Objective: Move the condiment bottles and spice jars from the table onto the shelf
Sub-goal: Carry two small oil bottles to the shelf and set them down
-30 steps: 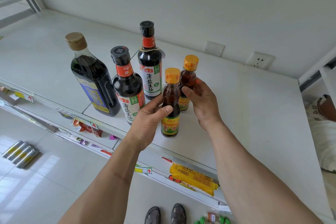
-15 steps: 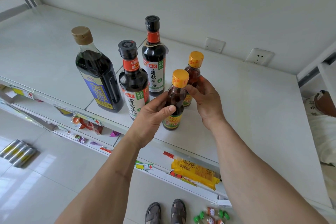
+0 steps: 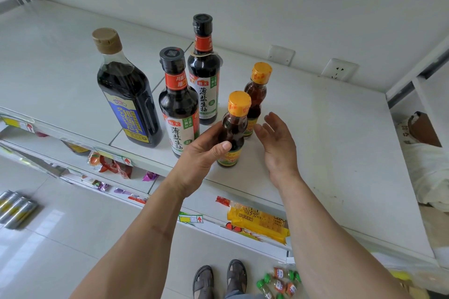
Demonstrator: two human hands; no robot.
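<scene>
Five bottles stand on the white top shelf (image 3: 328,153). My left hand (image 3: 201,155) grips the near small amber bottle with a yellow cap (image 3: 234,126), which rests on the shelf. My right hand (image 3: 277,143) hovers just right of it with fingers relaxed, holding nothing. A second small yellow-capped bottle (image 3: 256,94) stands behind. To the left are two dark soy sauce bottles with black caps, one nearer (image 3: 178,104) and one farther (image 3: 204,73), and a large dark bottle with a tan cap (image 3: 126,94).
Wall sockets (image 3: 339,69) sit behind the shelf. Lower shelves hold snack packets (image 3: 111,165) and a yellow package (image 3: 257,223). Small green-capped jars (image 3: 279,281) and silver cans (image 3: 14,209) lie on the floor near my sandalled feet (image 3: 218,279).
My right hand has let go of the rear small bottle and drawn back to the right, fingers spread. My left hand still holds the near small bottle.
</scene>
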